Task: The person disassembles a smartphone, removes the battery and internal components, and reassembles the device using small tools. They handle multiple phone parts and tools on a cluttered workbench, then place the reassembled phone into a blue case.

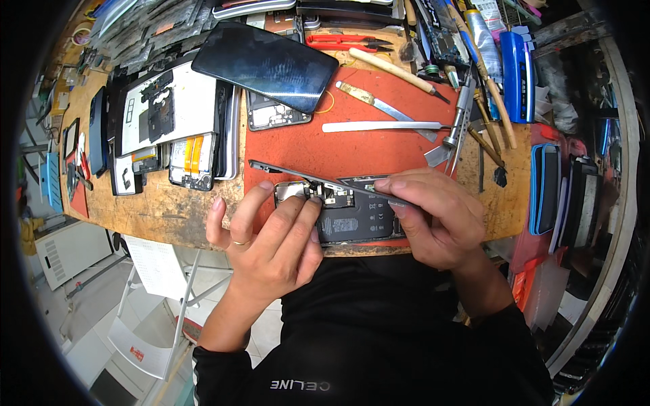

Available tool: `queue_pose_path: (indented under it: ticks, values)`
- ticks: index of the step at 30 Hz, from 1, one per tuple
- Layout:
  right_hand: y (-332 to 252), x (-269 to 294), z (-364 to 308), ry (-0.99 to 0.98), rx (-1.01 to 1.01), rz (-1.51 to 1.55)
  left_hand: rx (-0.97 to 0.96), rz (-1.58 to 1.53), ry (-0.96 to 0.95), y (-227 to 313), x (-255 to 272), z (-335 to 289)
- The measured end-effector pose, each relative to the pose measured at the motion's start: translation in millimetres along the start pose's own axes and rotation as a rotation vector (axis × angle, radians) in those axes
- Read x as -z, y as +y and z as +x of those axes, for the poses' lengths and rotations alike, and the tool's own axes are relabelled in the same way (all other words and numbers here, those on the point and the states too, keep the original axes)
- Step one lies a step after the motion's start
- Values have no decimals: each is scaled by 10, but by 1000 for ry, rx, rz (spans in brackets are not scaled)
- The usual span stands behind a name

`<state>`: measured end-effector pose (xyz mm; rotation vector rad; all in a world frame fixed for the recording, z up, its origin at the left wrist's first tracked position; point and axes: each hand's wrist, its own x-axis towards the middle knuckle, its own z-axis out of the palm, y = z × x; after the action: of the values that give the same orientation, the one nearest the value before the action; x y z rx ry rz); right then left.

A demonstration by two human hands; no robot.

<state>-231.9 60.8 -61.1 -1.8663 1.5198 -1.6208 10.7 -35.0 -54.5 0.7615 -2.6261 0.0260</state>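
Head view, the only one I have: the opened phone body (342,212) lies flat on the red mat (291,145), at the edge of the wooden bench (504,210) nearest the wearer. The thin dark panel (325,180) stands tilted above it, edge-on to me.

Right hand (440,220): fingers closed on the panel's right end, thumb below, fingertips above. Left hand (274,247): two fingertips down among the small metal parts of the body, other fingers spread out to the left; I can't tell whether they pinch something or just press. I also can't make out whether a cable joins panel and body.

Handling, my judgement: panel light, stiff, likely glass, so slick on the face and brittle under bending. I'd take it by its long edges or the right end, pinching lightly, no twist, no tug in case a ribbon is attached. The body reads heavier because of the black battery (355,225); I'd steady it by the frame, not press or pry on the battery, which looks soft-skinned and easily dented. Small connectors under the left fingertips seem most fragile: fingertip touch only.
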Motion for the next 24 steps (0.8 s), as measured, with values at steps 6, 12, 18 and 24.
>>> queue_pose_path:
  ticks: [6,12,18,24]
  values:
    - [-1,23,3,-11,16,-16,-50,3,-5,-88,12,-34]
    - [1,6,-20,-22,38,-30,-59,112,-5,-40,-27,-95]
    - [-29,41,1,-38,-14,-36,-66,73,-28,-28,26,-41]
    - [-8,2,-26,20,10,-11,22,-75,22,-16,-8,-117]
